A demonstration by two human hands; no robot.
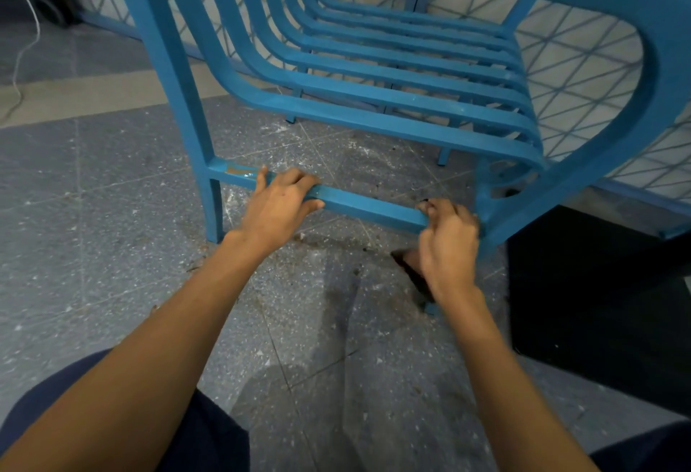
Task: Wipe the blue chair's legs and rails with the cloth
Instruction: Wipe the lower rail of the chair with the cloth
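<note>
The blue chair (374,97) stands in front of me, seen from low down, with slatted seat and back. A low rail (366,206) runs between its two near legs (213,209). My left hand (276,206) grips the rail left of its middle, fingers curled over the top. My right hand (448,243) is curled round the rail's right end, by the right leg (486,202). It holds a dark cloth (409,269). The hand hides most of the cloth; a bit shows at the fingertips and below the palm.
A black block (598,303) sits on the floor at the right, close to the chair's right leg. Blue-framed mesh panels (579,60) stand behind the chair. A white cord (26,22) hangs at far left. The speckled floor (336,157) under the chair is dusty and stained.
</note>
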